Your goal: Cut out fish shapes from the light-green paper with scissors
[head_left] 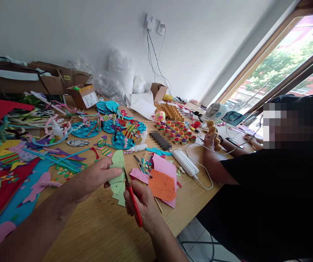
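Observation:
Between the thumb and fingers of my left hand (97, 178) is a piece of light green paper (116, 177) with fish outlines drawn on it. My right hand (142, 203) grips the red handles of a pair of scissors (135, 207). Their dark blades lie at the right edge of the green paper. Just right of my hands an orange paper (161, 185) with drawn fish rests on pink paper (174, 171). Pens (142, 166) and a small pink paper fish (139, 176) lie near the paper's far side.
Blue paper plates (123, 140), coloured strips (58, 159) and pipe cleaners (33, 118) cover the left and back. A white power strip (185, 162) with its cable lies right of the papers. A person in black (276, 182) sits at right, holding a wavy brown piece (214, 134).

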